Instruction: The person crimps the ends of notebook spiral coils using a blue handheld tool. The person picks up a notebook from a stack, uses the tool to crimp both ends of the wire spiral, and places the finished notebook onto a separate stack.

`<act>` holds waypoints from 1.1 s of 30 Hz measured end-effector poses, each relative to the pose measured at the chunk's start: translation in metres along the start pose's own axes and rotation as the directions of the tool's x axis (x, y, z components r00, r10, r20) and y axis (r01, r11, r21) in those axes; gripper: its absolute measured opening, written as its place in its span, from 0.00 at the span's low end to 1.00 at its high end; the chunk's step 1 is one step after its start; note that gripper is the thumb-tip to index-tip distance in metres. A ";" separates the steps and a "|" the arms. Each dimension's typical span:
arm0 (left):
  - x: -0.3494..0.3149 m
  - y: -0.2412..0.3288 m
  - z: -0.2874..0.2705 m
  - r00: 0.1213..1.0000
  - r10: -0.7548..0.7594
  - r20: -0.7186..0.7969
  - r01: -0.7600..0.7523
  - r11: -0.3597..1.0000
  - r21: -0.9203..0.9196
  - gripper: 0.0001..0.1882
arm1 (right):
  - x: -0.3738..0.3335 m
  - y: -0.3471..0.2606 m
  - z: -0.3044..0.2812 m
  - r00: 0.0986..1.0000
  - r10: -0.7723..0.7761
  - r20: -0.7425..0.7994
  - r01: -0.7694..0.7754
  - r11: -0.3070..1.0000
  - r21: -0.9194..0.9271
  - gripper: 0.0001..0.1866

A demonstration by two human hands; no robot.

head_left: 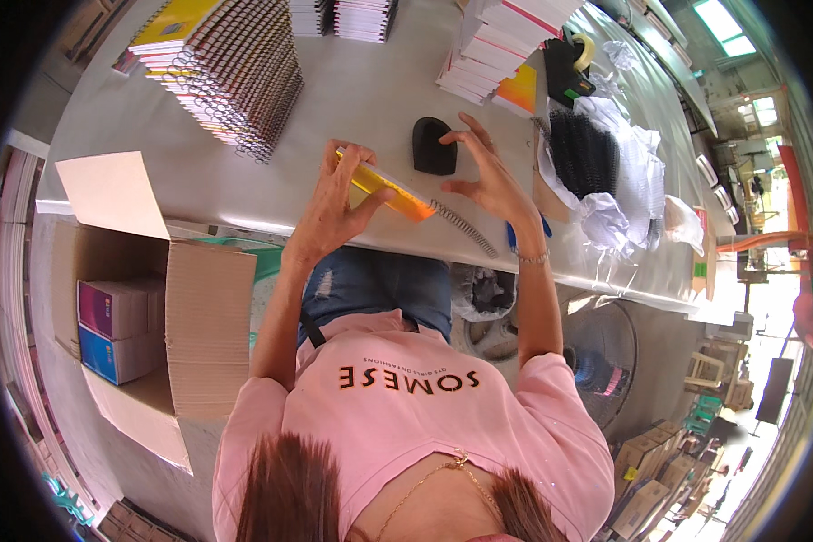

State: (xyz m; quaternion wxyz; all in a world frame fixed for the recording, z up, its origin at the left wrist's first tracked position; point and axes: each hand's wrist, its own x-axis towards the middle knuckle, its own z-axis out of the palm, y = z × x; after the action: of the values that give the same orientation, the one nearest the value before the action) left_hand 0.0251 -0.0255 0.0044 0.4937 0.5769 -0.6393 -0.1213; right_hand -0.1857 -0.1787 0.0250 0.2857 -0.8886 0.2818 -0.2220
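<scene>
My left hand (336,203) grips a yellow-covered notebook (390,191) above the table's near edge, thumb on one side and fingers on the other. A dark wire spiral coil (465,228) reaches from the notebook's right end down toward the table edge; whether it is threaded into the holes I cannot tell. My right hand (491,177) is just right of the notebook, its fingers apart and curved, with nothing visible in them. Beyond its fingertips lies a black rounded block (434,146) on the table.
Spiral-bound notebooks (235,77) form a tall stack at far left. Unbound booklets (506,41) are piled at the back. On the right, black coils (584,154) lie on crumpled plastic near a tape dispenser (569,68). An open carton (212,325) holding books stands at left.
</scene>
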 end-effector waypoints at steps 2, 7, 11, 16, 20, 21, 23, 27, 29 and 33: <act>0.000 0.002 -0.002 0.997 -0.079 0.022 0.079 0.997 -0.023 0.33 | 0.014 0.016 0.006 0.991 -0.093 0.098 0.098 0.994 -0.042 0.25; -0.001 -0.001 0.009 0.996 -0.059 -0.073 0.061 0.998 0.025 0.41 | 0.012 0.020 -0.004 0.930 0.094 0.355 -0.241 0.885 0.397 0.26; -0.003 -0.003 0.015 0.988 -0.104 -0.113 0.104 0.995 -0.010 0.43 | -0.025 0.031 -0.017 0.919 0.048 0.391 -0.379 0.384 0.842 0.28; -0.003 -0.003 0.018 0.986 -0.130 -0.106 0.127 0.991 -0.033 0.44 | -0.045 0.008 -0.024 0.940 -0.091 0.330 -0.259 0.439 0.860 0.27; -0.002 -0.003 0.017 0.987 -0.121 -0.108 0.119 0.993 -0.029 0.43 | -0.042 -0.014 -0.031 0.935 0.082 0.345 -0.282 0.763 0.581 0.23; -0.001 -0.003 0.017 0.988 -0.107 -0.114 0.105 0.994 -0.023 0.43 | -0.043 -0.016 -0.033 0.937 0.018 0.350 -0.255 0.719 0.646 0.22; -0.002 -0.005 0.017 0.991 -0.083 -0.105 0.082 0.997 -0.009 0.43 | -0.045 -0.018 -0.029 0.949 0.069 0.308 -0.238 0.798 0.554 0.21; -0.003 -0.009 0.016 0.993 -0.061 -0.103 0.058 0.998 -0.035 0.43 | -0.045 -0.031 -0.007 0.962 0.269 0.046 -0.272 0.957 0.098 0.20; -0.003 -0.007 0.016 0.990 -0.111 -0.084 0.107 0.993 -0.049 0.43 | -0.048 -0.030 -0.003 0.971 0.237 -0.040 -0.236 0.971 0.026 0.22; -0.003 -0.003 0.015 0.988 -0.133 -0.077 0.129 0.990 -0.054 0.45 | -0.054 -0.008 0.000 0.958 0.262 0.114 -0.282 0.792 0.541 0.25</act>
State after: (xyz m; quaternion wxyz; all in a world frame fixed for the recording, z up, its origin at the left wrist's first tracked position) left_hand 0.0143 -0.0298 -0.0068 0.5240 0.6098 -0.5764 -0.1461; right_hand -0.2231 -0.1397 0.0177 0.5634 -0.7218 0.3257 -0.2356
